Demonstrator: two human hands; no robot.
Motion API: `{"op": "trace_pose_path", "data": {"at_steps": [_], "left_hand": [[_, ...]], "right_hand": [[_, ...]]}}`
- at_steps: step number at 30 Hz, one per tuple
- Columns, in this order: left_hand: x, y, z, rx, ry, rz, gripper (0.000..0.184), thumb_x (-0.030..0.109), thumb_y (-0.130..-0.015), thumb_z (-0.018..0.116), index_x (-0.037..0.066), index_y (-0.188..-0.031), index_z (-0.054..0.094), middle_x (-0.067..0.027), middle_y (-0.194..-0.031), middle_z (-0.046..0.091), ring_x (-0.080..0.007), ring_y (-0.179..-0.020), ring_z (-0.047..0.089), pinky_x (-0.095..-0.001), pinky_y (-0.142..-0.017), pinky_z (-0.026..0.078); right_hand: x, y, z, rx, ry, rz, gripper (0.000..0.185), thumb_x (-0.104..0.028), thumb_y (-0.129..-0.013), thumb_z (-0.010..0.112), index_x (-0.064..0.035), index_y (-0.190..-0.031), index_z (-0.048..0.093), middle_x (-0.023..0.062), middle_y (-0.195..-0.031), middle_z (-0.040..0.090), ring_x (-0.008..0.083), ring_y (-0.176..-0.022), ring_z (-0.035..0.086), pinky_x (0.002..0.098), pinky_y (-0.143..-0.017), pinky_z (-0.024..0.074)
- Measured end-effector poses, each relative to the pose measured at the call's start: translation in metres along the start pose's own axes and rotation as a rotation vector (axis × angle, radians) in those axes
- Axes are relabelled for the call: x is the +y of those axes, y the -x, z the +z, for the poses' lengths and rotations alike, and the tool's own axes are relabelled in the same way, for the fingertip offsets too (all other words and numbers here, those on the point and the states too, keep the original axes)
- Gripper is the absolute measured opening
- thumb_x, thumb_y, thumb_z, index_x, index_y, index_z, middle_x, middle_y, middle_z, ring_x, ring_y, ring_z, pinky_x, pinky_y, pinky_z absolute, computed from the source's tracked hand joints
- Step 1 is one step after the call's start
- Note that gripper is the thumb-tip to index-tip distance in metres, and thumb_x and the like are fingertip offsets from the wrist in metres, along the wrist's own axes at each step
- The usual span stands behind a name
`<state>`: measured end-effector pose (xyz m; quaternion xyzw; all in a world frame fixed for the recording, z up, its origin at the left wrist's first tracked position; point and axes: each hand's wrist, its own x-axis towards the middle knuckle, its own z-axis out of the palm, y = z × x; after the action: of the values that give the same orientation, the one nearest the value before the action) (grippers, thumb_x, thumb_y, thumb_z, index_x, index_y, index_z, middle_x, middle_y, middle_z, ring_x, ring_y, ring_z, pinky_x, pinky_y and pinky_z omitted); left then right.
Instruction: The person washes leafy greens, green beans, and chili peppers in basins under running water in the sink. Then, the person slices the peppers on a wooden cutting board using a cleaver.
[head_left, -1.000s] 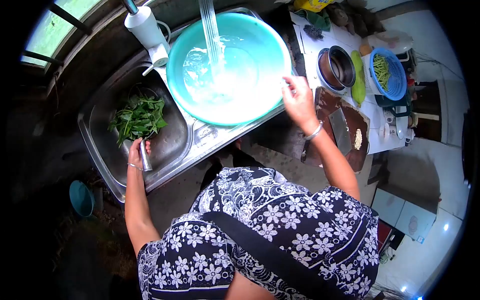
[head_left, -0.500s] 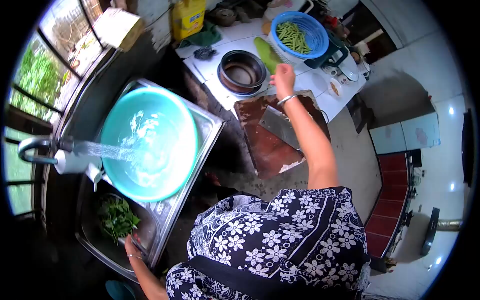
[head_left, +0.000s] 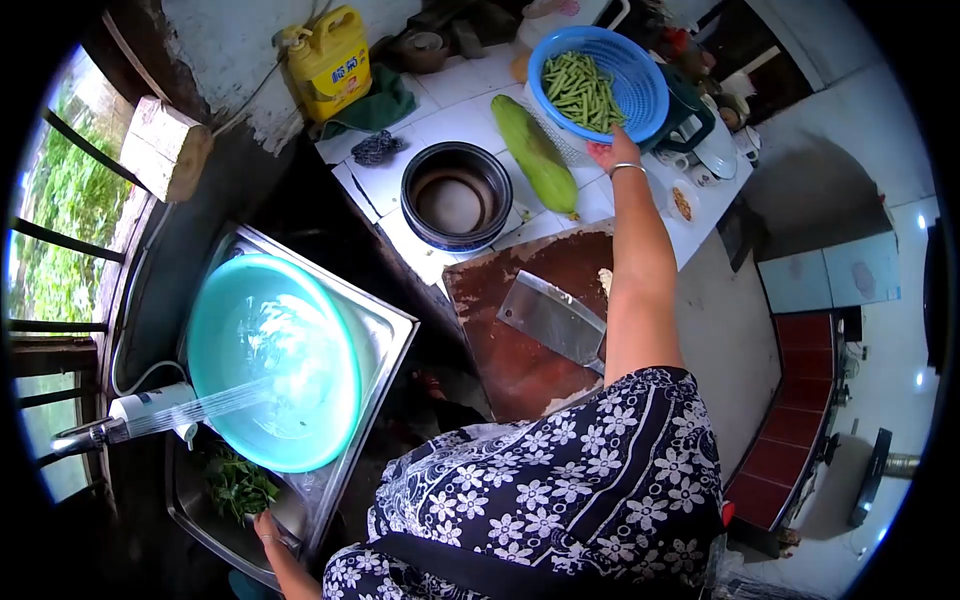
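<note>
With only one hand at the blue basket, I judged it best to take the rim well in, thumb over the top and fingers beneath, and to keep it level, since the green beans were heaped to one side and a tilt could spill them. My forearm crossed above the board with the cleaver, so a raised wrist seemed wise. The basket stood toward the table's far edge, beyond the green gourd; its near rim met my right hand, the rest lying past my fingertips. Those fingers were bent at the rim, though I couldn't tell whether they were clamped. My left hand was just beside the leafy greens inside the sink's edge, its grip too small to tell.
</note>
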<state>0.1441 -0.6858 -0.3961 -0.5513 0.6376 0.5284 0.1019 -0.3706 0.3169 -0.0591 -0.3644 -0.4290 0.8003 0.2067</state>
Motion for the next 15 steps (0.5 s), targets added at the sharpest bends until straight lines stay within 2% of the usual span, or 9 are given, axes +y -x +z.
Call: {"op": "trace_pose_path", "data": {"at_steps": [4, 6, 7, 9, 10, 11, 12, 13, 15], "left_hand": [[0.005, 0.003, 0.005, -0.011, 0.012, 0.113, 0.043, 0.026, -0.085, 0.061, 0.001, -0.120, 0.057, -0.0076, -0.112, 0.061, -0.0194, -0.096, 0.055, -0.0332, -0.085, 0.044], [0.003, -0.002, 0.007, -0.053, 0.048, 0.208, 0.044, 0.027, -0.085, 0.062, 0.001, -0.121, 0.057, -0.0076, -0.113, 0.061, -0.0194, -0.096, 0.055, -0.0331, -0.085, 0.044], [-0.003, -0.008, 0.005, -0.073, 0.067, 0.258, 0.045, 0.027, -0.085, 0.062, 0.001, -0.121, 0.057, -0.0076, -0.114, 0.061, -0.0194, -0.097, 0.055, -0.0331, -0.085, 0.044], [0.000, -0.007, 0.007, -0.015, -0.027, 0.264, 0.047, 0.026, -0.086, 0.063, 0.002, -0.126, 0.054, -0.0077, -0.118, 0.060, -0.0186, -0.102, 0.055, -0.0314, -0.088, 0.042], [0.010, 0.005, 0.016, 0.024, -0.062, 0.327, 0.045, 0.023, -0.086, 0.062, 0.002, -0.125, 0.055, -0.0087, -0.116, 0.061, -0.0176, -0.102, 0.056, -0.0298, -0.087, 0.042], [0.025, 0.023, 0.026, 0.112, -0.133, 0.279, 0.044, 0.021, -0.084, 0.063, 0.001, -0.123, 0.056, -0.0105, -0.113, 0.063, -0.0180, -0.101, 0.057, -0.0297, -0.087, 0.042], [0.025, 0.022, 0.030, 0.067, -0.040, 0.330, 0.044, 0.021, -0.081, 0.065, 0.000, -0.119, 0.058, -0.0125, -0.111, 0.064, -0.0196, -0.099, 0.057, -0.0315, -0.086, 0.043], [0.041, 0.040, 0.040, 0.164, -0.157, 0.229, 0.041, 0.015, -0.083, 0.062, -0.006, -0.118, 0.055, -0.0130, -0.111, 0.061, -0.0205, -0.099, 0.057, -0.0302, -0.085, 0.045], [0.033, 0.025, 0.043, 0.300, -0.218, 0.303, 0.043, 0.016, -0.081, 0.064, -0.008, -0.117, 0.055, -0.0146, -0.110, 0.062, -0.0217, -0.100, 0.058, -0.0302, -0.087, 0.045]], "right_hand": [[-0.010, 0.000, 0.007, 0.065, 0.034, -0.073, 0.024, -0.016, -0.089, 0.052, -0.0019, -0.108, 0.050, 0.0202, -0.100, 0.058, 0.0345, -0.084, 0.059, 0.0479, -0.066, 0.0508], [-0.008, -0.027, -0.011, -0.107, -0.054, -0.231, 0.023, -0.010, -0.086, 0.050, -0.0015, -0.107, 0.048, 0.0214, -0.099, 0.057, 0.0377, -0.084, 0.058, 0.0526, -0.066, 0.0494], [-0.011, -0.043, -0.016, -0.019, -0.062, -0.257, 0.020, -0.007, -0.085, 0.048, 0.0002, -0.103, 0.046, 0.0234, -0.098, 0.055, 0.0402, -0.086, 0.057, 0.0556, -0.067, 0.0478], [-0.025, -0.057, -0.035, -0.091, -0.099, -0.122, 0.016, -0.009, -0.085, 0.047, 0.0035, -0.094, 0.042, 0.0235, -0.094, 0.052, 0.0379, -0.081, 0.054, 0.0524, -0.073, 0.0474], [-0.039, -0.091, -0.057, -0.215, -0.080, -0.103, 0.015, -0.009, -0.086, 0.047, 0.0035, -0.092, 0.043, 0.0221, -0.089, 0.052, 0.0372, -0.081, 0.054, 0.0523, -0.075, 0.0485], [-0.052, -0.120, -0.078, -0.340, -0.059, -0.085, 0.015, -0.010, -0.086, 0.047, 0.0036, -0.091, 0.044, 0.0207, -0.085, 0.052, 0.0366, -0.080, 0.054, 0.0522, -0.077, 0.0497], [-0.056, -0.099, -0.072, -0.276, 0.006, -0.140, 0.014, -0.009, -0.087, 0.047, 0.0047, -0.087, 0.047, 0.0200, -0.083, 0.054, 0.0348, -0.080, 0.056, 0.0490, -0.078, 0.0514], [-0.061, -0.073, -0.067, -0.345, 0.079, -0.162, 0.014, -0.008, -0.087, 0.047, 0.0057, -0.085, 0.050, 0.0195, -0.082, 0.055, 0.0326, -0.079, 0.058, 0.0437, -0.075, 0.0530], [-0.045, 0.041, -0.032, -0.357, 0.176, -0.252, 0.013, -0.010, -0.087, 0.053, 0.0031, -0.090, 0.051, 0.0164, -0.083, 0.057, 0.0297, -0.076, 0.058, 0.0430, -0.071, 0.0525]]}}
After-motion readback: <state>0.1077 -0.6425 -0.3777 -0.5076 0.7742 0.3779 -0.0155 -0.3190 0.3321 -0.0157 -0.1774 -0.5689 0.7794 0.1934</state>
